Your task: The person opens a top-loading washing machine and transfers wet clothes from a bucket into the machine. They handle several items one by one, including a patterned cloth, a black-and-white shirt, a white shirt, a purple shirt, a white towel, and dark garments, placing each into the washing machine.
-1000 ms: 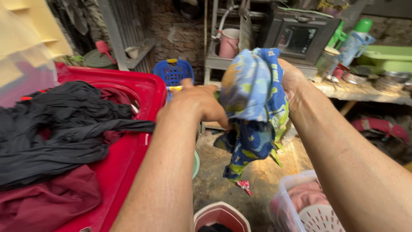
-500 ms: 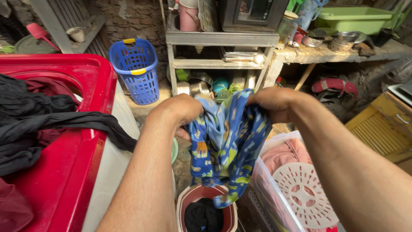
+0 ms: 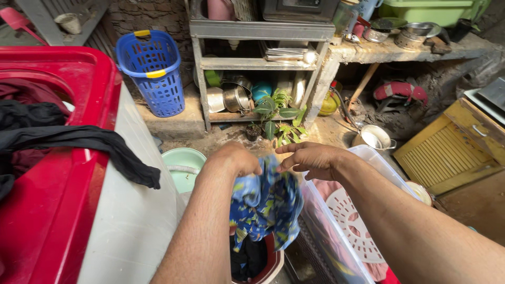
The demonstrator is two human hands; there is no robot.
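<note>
A blue cloth with a yellow and green print (image 3: 265, 208) hangs from my left hand (image 3: 236, 159), which is closed around its top edge. My right hand (image 3: 310, 158) is just to the right of it, fingers spread, fingertips touching or almost touching the top of the cloth. The cloth dangles over a round red bucket (image 3: 273, 263) that holds dark clothes. Both forearms reach in from the bottom of the view.
A red-topped washing machine (image 3: 58, 210) with dark garments (image 3: 68, 139) draped over it stands at left. A clear tub (image 3: 336, 247) with a white perforated lid and pink cloth is at right. A green basin (image 3: 184, 163), blue basket (image 3: 152, 73), metal shelf with pots, and potted plant (image 3: 276, 113) lie ahead.
The cloth has come down from chest height to just above the red bucket. My right hand has let go of it and opened. The view has tilted down toward the floor.
</note>
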